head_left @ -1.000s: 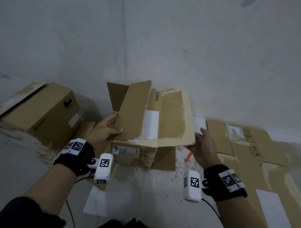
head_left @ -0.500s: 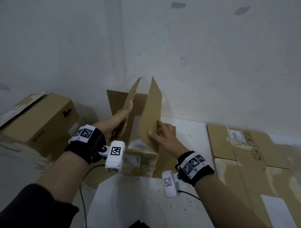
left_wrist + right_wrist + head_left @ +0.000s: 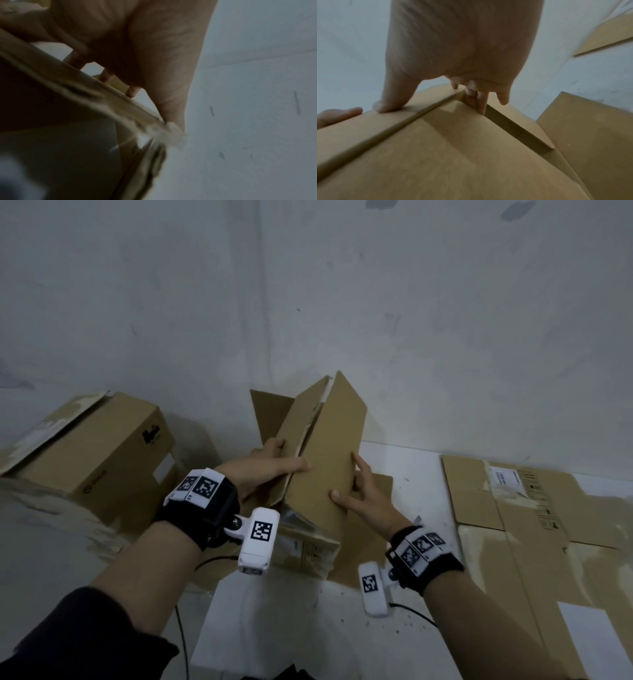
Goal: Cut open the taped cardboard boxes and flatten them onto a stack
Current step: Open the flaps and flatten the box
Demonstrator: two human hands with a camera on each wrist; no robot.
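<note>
Gripping the opened cardboard box (image 3: 322,460) from both sides: left hand (image 3: 263,470) holds the left raised flap, thumb on its outer face, fingers wrapped behind the edge. Right hand (image 3: 359,494) pinches the right flap, thumb (image 3: 388,100) on the near face, fingers (image 3: 481,102) tucked behind. Flaps stand nearly upright, close together between the hands. Left of the grip, another closed box (image 3: 99,446); right of it, flattened cardboard (image 3: 534,518) on the floor.
</note>
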